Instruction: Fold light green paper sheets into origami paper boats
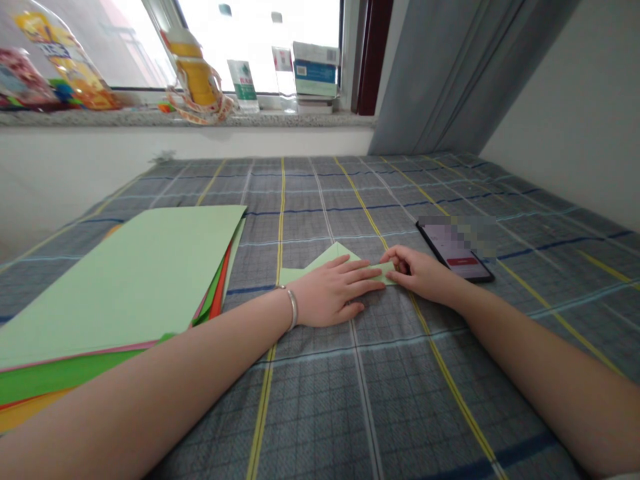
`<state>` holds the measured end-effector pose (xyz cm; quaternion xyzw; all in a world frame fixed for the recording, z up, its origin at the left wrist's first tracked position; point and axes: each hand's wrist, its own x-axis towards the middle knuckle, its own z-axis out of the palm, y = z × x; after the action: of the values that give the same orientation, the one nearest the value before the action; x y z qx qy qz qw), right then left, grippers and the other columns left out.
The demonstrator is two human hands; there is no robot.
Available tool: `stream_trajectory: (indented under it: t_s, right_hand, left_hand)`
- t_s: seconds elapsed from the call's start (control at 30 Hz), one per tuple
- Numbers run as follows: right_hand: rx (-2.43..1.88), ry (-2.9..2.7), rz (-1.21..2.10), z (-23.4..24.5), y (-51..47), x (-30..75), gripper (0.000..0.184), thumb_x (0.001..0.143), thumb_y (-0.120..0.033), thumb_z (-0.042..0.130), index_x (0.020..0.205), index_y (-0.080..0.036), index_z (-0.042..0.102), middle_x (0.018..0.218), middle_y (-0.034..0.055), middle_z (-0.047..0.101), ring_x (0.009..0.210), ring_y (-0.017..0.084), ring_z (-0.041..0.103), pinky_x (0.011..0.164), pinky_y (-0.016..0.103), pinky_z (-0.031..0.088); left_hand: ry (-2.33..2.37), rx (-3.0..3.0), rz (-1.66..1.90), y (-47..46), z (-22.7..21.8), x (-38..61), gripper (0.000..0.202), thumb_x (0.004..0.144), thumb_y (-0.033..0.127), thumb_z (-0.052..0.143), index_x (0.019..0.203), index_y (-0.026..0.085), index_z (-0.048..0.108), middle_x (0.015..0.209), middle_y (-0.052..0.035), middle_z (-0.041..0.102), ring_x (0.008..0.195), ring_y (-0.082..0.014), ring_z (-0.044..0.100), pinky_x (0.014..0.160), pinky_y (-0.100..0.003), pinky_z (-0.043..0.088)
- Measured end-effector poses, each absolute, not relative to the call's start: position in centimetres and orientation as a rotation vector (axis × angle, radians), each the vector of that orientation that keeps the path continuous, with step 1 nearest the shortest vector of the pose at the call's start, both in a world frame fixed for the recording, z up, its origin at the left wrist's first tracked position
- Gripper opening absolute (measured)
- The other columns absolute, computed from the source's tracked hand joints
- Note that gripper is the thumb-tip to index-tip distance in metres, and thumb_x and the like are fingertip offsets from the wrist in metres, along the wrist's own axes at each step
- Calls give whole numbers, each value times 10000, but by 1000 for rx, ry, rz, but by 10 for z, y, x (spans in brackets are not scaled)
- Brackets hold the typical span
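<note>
A small folded piece of light green paper [334, 257] lies on the plaid sheet, with a pointed peak toward the window. My left hand [334, 292] lies flat on it, fingers stretched out to the right, pressing it down; a silver bangle sits on that wrist. My right hand [419, 273] rests at the paper's right end, fingers curled and pinching the edge against the bed.
A stack of coloured paper sheets [125, 280], light green on top, lies to the left. A phone [457, 253] lies just beyond my right hand. The windowsill [200, 119] holds bottles, boxes and snack bags. A grey curtain [450, 73] hangs at the right.
</note>
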<state>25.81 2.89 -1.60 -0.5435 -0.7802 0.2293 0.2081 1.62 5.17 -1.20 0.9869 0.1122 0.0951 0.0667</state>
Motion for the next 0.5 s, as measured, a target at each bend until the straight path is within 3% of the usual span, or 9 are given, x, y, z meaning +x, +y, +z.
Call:
stream_trajectory:
  t_s: [0.5]
  right_hand:
    - [-1541,-2265,446,-15,28,252,165,827,-210,507,987,-210,543,708,-13,556,627,144,499,589,260,373]
  left_hand:
    - [394,2995,220,50,-12,17,483,939,319,406,1411,230,356,1502,-54,341,1400,-261,261,1136,-487,205]
